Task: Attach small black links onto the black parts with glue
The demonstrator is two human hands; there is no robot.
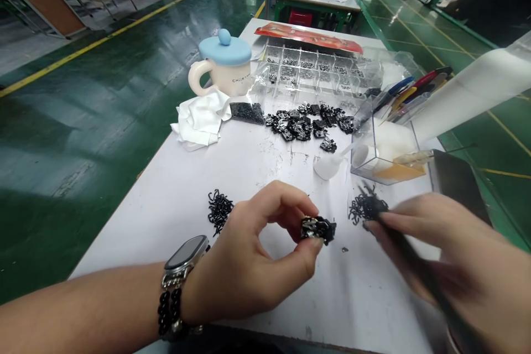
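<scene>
Between the thumb and fingers of my left hand point(265, 249) is a small black-and-silver component point(317, 229), held above the white table point(166, 221). My right hand point(452, 254), blurred by motion, grips black tweezers point(409, 254). Their tips are at a small pile of black hooked pieces point(365, 206) on the right. Another pile of black hooked pieces point(219, 210) lies behind my left wrist. Further back is a cluster of black-and-silver components point(307, 121) like the one in my left hand. A tiny loose piece point(344, 250) rests between my hands.
A clear compartment tray point(315, 69) with small parts stands at the back. Left of it are a lidded mug point(226, 66), crumpled tissue point(203, 116) and a bag of black bits point(247, 113). On the right are a clear tool box point(385, 155) and a white squeeze bottle point(327, 166).
</scene>
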